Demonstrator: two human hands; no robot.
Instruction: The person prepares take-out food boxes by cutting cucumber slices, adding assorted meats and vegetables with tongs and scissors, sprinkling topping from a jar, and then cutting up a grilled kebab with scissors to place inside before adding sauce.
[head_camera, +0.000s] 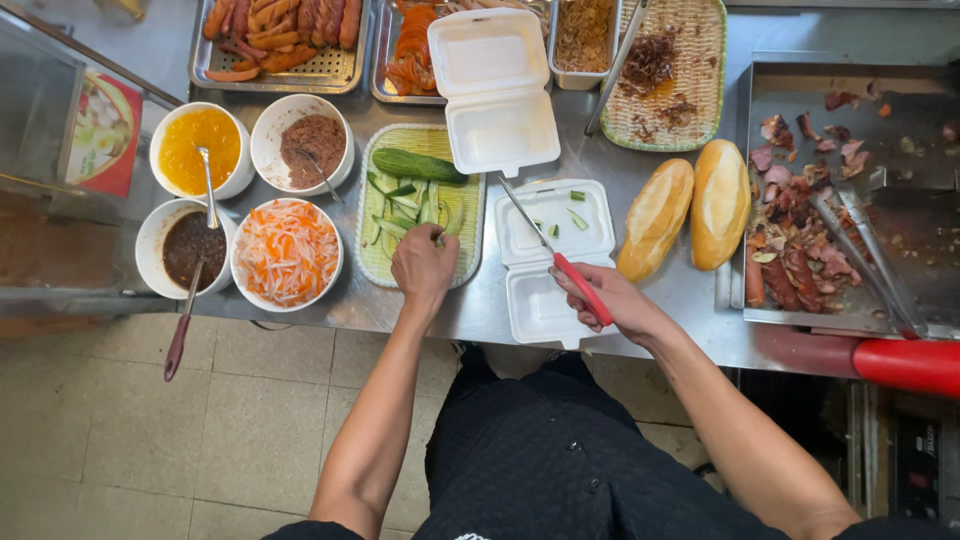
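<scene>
My left hand (422, 264) reaches into a green woven tray (470, 215) of cucumber slices (400, 212) and closes on some of them; a whole cucumber (418, 165) lies at the tray's back. My right hand (605, 298) grips the red handles of metal tongs (545, 243), whose tips point toward the tray. Under the tongs lies an open white foam box (548, 262) with a few cucumber pieces in its far half. Two bread rolls (688, 212) lie just to the right of the box.
Bowls of yellow sauce (198, 148), brown paste (312, 145), dark sauce (190, 248) and shredded carrot with radish (288, 252) stand at left. Another open foam box (492, 90), sausage trays and a basket of fried onions sit behind. A steel griddle (900, 230) with sliced meat is right.
</scene>
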